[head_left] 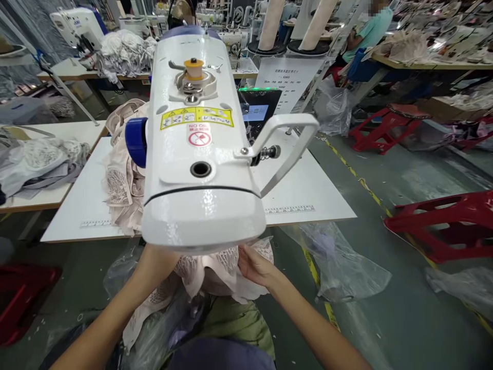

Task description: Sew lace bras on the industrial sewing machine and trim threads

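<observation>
A white sewing machine [200, 144] fills the middle of the view, seen from above its head. Below its near end lies pale pink lace fabric [215, 275] across my lap. My right hand [256, 267] rests on the fabric's right side, with its fingers curled on the cloth. My left hand [157, 257] reaches under the machine's near end and its fingers are hidden by the machine. More pink lace pieces [119, 180] are heaped on the white table [308, 190] left of the machine.
A control screen [256, 113] stands behind the machine. Red plastic stools [442, 221] and clear plastic bags [339, 262] are on the floor to my right. A side table [50, 195] on my left holds grey-white fabric. Another person sits at the far right.
</observation>
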Demonstrator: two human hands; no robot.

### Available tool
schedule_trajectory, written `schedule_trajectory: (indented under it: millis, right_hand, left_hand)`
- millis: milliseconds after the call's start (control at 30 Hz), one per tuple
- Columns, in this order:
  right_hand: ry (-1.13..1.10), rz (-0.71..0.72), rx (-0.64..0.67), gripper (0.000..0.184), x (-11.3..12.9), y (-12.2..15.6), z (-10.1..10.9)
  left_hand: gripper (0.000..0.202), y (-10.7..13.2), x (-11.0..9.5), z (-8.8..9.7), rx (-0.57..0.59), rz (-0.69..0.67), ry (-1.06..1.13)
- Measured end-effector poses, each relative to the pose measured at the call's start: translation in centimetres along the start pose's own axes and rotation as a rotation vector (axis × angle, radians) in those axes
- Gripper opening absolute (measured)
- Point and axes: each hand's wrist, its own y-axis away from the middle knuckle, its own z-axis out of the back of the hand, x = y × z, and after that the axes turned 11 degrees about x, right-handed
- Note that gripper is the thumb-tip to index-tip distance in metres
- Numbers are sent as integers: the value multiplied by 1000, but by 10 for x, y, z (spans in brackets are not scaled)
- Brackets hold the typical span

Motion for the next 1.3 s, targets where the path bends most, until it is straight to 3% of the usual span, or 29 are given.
schedule_trajectory:
  millis: [133, 267, 467, 567, 633, 700, 767, 833, 900, 933, 967, 1033, 1100, 1167, 1300]
  right_hand:
    - [-99, -35, 43, 50, 6, 11, 3]
    - [-199, -12, -30, 32, 12, 15, 3]
    - [-233, -62, -82, 34, 14, 24, 4]
    - [-121, 84, -148, 35, 26, 36, 4]
    - [-24, 207, -218, 35, 40, 48, -1]
    - [116, 300, -232, 34, 53, 60, -15]
    - [356, 308, -82, 33, 64, 70, -41]
    - [664, 217, 235, 32, 71, 75, -75]
    - [927, 122, 512, 34, 74, 73, -105]
    - [1023, 106, 564, 37, 74, 71, -116]
    - [1098, 112, 553, 38, 74, 67, -124]
    - [1207, 134, 398, 37, 73, 56, -127]
    - [1278, 164, 199, 38, 72, 44, -121]
    - [1302, 179, 52, 45, 73, 31, -111]
    - [1211, 137, -62, 53, 76, 10, -99]
  left_hand:
    - [16, -1, 3, -3, 92, -15, -12]
    - [14, 0, 2, -6, 105, 1, -45]
    - [18, 5, 5, -1, 155, 18, -180]
    - [20, 21, 7, 1, 74, -23, -260]
    - [16, 39, 1, -3, -52, -133, -295]
    - [18, 60, -15, -11, -154, -345, -272]
    - [32, 77, -36, -23, -151, -604, -213]
    - [48, 85, -54, -33, -56, -757, -200]
    - [62, 84, -61, -40, 123, -683, -190]
    - [59, 80, -59, -42, 241, -559, -162]
    - [46, 76, -55, -42, 354, -401, -113]
    - [24, 66, -42, -37, 501, -97, 17]
    - [31, 56, -29, -30, 473, 88, 121]
    - [32, 46, -21, -24, 326, 156, 155]
    - [28, 29, -14, -21, 135, 199, 82]
